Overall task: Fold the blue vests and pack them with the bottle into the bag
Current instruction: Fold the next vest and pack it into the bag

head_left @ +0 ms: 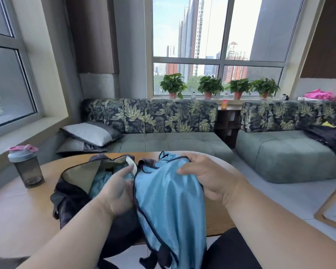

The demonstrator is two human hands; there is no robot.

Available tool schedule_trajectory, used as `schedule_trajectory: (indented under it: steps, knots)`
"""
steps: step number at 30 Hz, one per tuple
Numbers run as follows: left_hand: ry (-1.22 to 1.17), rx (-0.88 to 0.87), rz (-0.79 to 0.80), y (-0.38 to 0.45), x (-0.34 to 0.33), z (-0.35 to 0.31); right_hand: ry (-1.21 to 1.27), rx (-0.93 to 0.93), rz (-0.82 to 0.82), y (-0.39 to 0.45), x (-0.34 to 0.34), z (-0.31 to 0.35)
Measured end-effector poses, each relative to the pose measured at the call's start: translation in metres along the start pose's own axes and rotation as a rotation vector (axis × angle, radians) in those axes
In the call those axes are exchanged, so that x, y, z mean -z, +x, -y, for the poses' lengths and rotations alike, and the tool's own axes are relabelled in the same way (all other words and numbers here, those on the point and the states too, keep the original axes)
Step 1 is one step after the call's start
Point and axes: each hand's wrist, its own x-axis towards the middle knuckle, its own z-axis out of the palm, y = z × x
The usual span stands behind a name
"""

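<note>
A light blue vest (pixel 169 200) with dark trim hangs between my hands over the table's near edge. My right hand (pixel 208 177) grips its upper right part, fingers curled into the cloth. My left hand (pixel 116 189) holds its left edge, fingers reaching toward the mouth of the dark bag (pixel 76 189). The bag lies unzipped on the wooden table (pixel 23 220), with more blue cloth (pixel 99 181) showing inside it. A dark shaker bottle (pixel 26 167) with a blue lid and pink cap stands upright at the table's left, apart from both hands.
A leaf-patterned sofa (pixel 163 133) with grey cushions (pixel 89 136) runs behind the table. Potted plants (pixel 209 87) line the window sill. A second sofa section (pixel 289 152) at right carries dark clothing (pixel 328 134). A wooden frame edge (pixel 330 208) sits on the floor at far right.
</note>
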Motion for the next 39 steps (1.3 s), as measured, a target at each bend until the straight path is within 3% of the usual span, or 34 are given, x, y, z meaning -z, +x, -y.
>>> schedule_trajectory:
  steps: [3, 8, 10, 12, 15, 17, 18, 20, 22, 23, 26, 30, 32, 36, 39]
  knots:
    - [-0.036, -0.197, 0.076, -0.002, 0.006, -0.017, 0.143, -0.002, 0.021, -0.003, 0.006, 0.013]
    - [0.189, -0.047, 0.237, -0.007, 0.012, 0.025, 0.101, 0.034, -0.128, 0.006, -0.005, 0.013]
    - [0.207, -0.076, 0.229, -0.003, 0.011, 0.036, 0.027, 0.039, -0.142, 0.009, -0.009, 0.008]
    - [0.209, -0.155, 0.181, 0.000, 0.009, 0.032, -0.161, 0.068, -0.178, 0.009, -0.011, 0.007]
    - [0.178, -0.264, 0.083, 0.001, 0.006, 0.015, -0.669, 0.190, -0.306, 0.010, -0.005, 0.018]
    - [0.178, -0.348, 0.044, -0.001, -0.001, 0.002, -0.754, 0.336, -0.369, 0.008, -0.003, 0.029]
    - [0.179, -0.391, 0.037, -0.002, -0.004, -0.005, -0.664, 0.406, -0.377, 0.007, -0.001, 0.034]
    - [0.162, -0.469, 0.029, -0.003, -0.010, -0.016, -0.226, 0.400, -0.294, 0.006, 0.001, 0.032]
    - [0.163, -0.506, 0.041, -0.005, -0.017, -0.022, 0.128, 0.118, -0.120, 0.007, 0.007, 0.005]
    - [0.172, -0.515, 0.047, -0.006, -0.018, -0.023, 0.174, -0.032, -0.023, 0.007, 0.007, -0.015]
    - [0.257, -0.496, 0.032, -0.006, -0.017, -0.020, 0.116, -0.199, 0.021, 0.002, 0.005, -0.053]
    - [0.398, -0.573, -0.066, -0.013, -0.015, -0.023, 0.264, -0.037, -0.035, 0.005, 0.016, -0.047]
    - [0.382, -0.602, -0.084, -0.015, -0.018, -0.031, 0.357, 0.002, 0.002, 0.002, 0.018, -0.039]
    - [0.208, -0.491, -0.038, -0.006, -0.020, -0.041, 0.114, -0.164, 0.072, -0.001, 0.002, -0.049]
    - [0.129, -0.457, 0.002, -0.005, -0.021, -0.039, 0.176, -0.152, 0.043, 0.001, -0.005, -0.050]
